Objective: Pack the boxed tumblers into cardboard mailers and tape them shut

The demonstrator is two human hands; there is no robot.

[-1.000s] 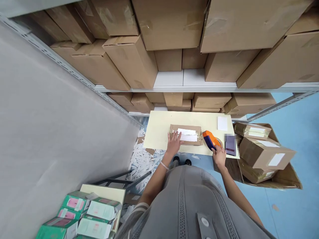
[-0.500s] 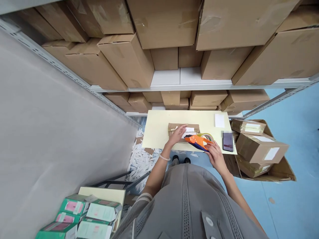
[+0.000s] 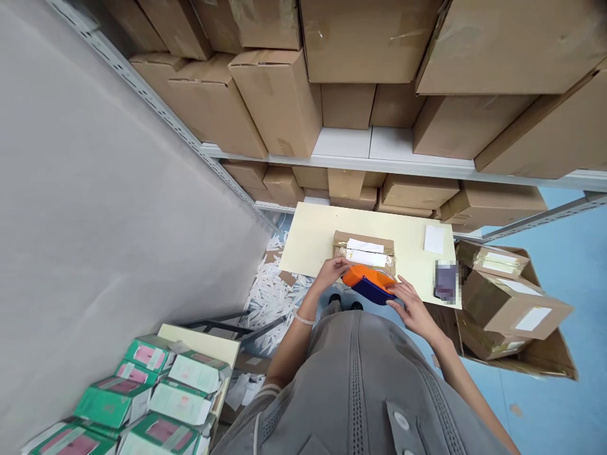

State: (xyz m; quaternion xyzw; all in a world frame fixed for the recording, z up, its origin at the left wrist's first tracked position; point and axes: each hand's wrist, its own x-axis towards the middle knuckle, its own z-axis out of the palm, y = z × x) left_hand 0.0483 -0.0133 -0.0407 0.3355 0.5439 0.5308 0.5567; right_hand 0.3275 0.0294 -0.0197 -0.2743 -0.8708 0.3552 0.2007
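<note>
An orange and dark blue tape dispenser (image 3: 370, 285) is in my right hand (image 3: 415, 308), whose fingers grip its right end over the near table edge. My left hand (image 3: 332, 273) is at the dispenser's left end, fingers drawn together in a pinch. What lies between those fingertips is too small to make out. Just beyond both hands, a brown cardboard box (image 3: 364, 246) with white labels and shiny tape lies on the pale yellow table (image 3: 313, 237). Part of the tape roll is hidden inside the dispenser.
A phone (image 3: 446, 281), blurred out, and a white paper (image 3: 434, 239) lie on the table's right. Labelled parcels fill a large open carton (image 3: 564, 354) beside it. Boxes crowd the shelf (image 3: 341, 145) ahead. Green boxes (image 3: 111, 401) stand lower left; paper strips (image 3: 270, 291) cover the floor.
The tape dispenser has come nearer my body and turned, showing more of its blue side. My left hand has moved off the cardboard box to the dispenser's left end. The view has rotated slightly.
</note>
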